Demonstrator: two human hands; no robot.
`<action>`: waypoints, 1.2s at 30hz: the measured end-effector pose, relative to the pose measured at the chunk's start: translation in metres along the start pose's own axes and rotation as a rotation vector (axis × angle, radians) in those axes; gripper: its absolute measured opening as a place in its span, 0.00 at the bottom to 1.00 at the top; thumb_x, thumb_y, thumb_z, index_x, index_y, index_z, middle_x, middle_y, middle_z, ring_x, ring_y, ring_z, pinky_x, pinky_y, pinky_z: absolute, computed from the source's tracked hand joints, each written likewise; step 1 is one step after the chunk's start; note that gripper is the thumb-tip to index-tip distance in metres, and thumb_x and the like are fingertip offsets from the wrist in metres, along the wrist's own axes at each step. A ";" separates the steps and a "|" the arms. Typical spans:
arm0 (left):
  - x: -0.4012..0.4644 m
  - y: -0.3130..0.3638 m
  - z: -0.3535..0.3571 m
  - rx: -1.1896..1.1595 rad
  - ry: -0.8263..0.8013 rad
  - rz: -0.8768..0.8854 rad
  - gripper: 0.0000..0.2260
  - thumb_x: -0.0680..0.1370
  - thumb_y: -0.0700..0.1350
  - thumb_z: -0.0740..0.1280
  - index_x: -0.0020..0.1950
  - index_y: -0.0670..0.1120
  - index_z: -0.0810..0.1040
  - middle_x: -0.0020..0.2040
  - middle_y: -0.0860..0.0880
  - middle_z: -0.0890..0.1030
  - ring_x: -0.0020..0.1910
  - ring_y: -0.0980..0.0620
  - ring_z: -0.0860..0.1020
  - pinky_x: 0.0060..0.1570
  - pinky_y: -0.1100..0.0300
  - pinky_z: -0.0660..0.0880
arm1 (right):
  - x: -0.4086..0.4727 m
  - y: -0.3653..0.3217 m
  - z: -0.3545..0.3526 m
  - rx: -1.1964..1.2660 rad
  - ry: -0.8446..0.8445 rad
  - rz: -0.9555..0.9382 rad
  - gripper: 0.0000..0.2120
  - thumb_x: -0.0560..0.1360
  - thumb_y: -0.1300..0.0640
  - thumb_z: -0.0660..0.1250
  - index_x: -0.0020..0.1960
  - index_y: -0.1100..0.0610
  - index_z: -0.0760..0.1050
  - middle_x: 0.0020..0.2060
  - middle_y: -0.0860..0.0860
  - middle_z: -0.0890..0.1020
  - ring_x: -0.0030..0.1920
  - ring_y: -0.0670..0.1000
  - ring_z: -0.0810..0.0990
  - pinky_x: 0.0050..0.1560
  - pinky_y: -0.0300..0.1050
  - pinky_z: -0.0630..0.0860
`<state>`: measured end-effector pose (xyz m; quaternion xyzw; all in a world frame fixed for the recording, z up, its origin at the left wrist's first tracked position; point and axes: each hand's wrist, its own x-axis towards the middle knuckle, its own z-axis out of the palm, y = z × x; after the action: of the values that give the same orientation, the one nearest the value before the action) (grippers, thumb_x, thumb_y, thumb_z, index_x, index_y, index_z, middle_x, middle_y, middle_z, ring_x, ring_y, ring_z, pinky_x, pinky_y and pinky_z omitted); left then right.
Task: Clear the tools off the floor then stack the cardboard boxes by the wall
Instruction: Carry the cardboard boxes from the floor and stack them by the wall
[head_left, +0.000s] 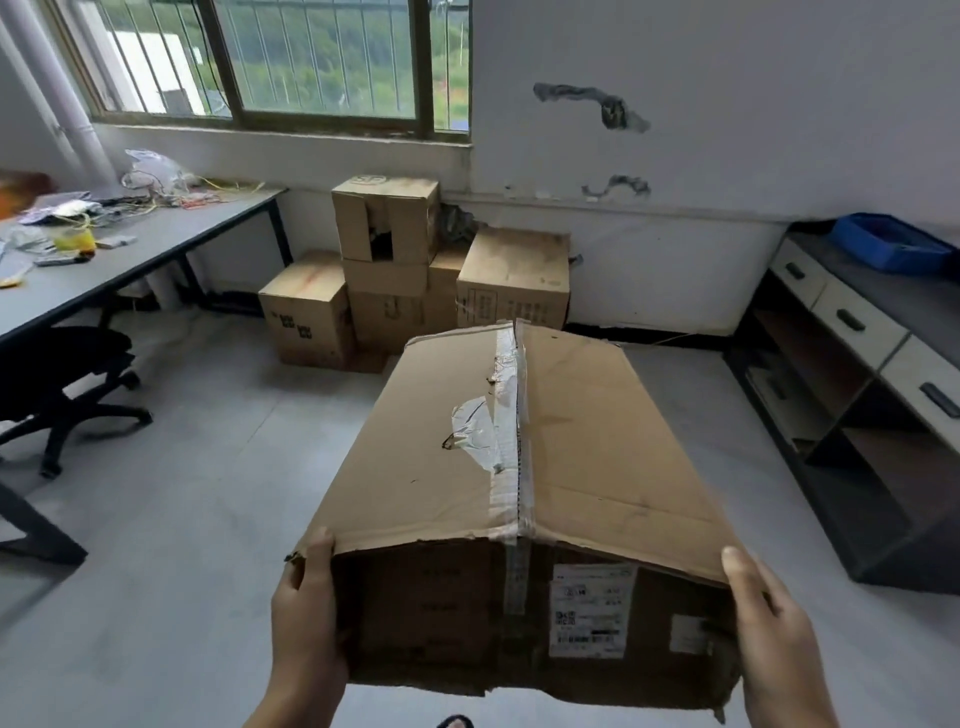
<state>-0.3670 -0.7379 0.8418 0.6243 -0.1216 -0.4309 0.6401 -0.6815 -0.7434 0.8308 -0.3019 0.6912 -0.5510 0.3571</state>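
A long, worn cardboard box (519, 467) with torn tape along its top seam is held up off the floor in front of me. My left hand (306, 618) grips its near left corner, thumb on the top flap. My right hand (769, 629) grips the near right corner the same way. A white shipping label sits on the near end face. Ahead, a pile of several cardboard boxes (410, 275) stands against the wall under the window, with one torn box (384, 218) on top.
A grey desk (130, 260) with cables and clutter runs along the left, a black office chair (62, 384) beside it. A drawer cabinet (857, 364) with a blue tray (893, 244) lines the right wall. Grey floor (208, 493) lies between them.
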 end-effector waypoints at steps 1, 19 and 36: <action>0.025 0.009 0.018 0.002 -0.001 -0.005 0.14 0.79 0.55 0.61 0.58 0.47 0.72 0.51 0.47 0.77 0.49 0.45 0.75 0.44 0.51 0.73 | 0.020 -0.009 0.019 -0.003 -0.001 0.002 0.23 0.76 0.48 0.64 0.68 0.58 0.71 0.65 0.55 0.74 0.66 0.57 0.71 0.68 0.54 0.65; 0.369 0.090 0.345 0.037 -0.088 -0.028 0.13 0.79 0.55 0.60 0.57 0.49 0.73 0.50 0.49 0.77 0.53 0.44 0.74 0.48 0.49 0.73 | 0.383 -0.116 0.281 0.061 0.041 -0.023 0.21 0.76 0.45 0.63 0.67 0.50 0.72 0.59 0.47 0.77 0.60 0.51 0.74 0.63 0.51 0.69; 0.698 0.140 0.651 0.033 -0.108 -0.088 0.08 0.80 0.49 0.61 0.55 0.47 0.73 0.46 0.49 0.76 0.49 0.47 0.74 0.54 0.50 0.72 | 0.744 -0.187 0.529 0.055 0.090 -0.047 0.18 0.78 0.49 0.61 0.66 0.52 0.73 0.58 0.49 0.78 0.57 0.50 0.75 0.57 0.47 0.71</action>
<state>-0.3443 -1.7020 0.8262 0.6155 -0.1355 -0.4894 0.6027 -0.6584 -1.6749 0.8208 -0.2830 0.6840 -0.5909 0.3207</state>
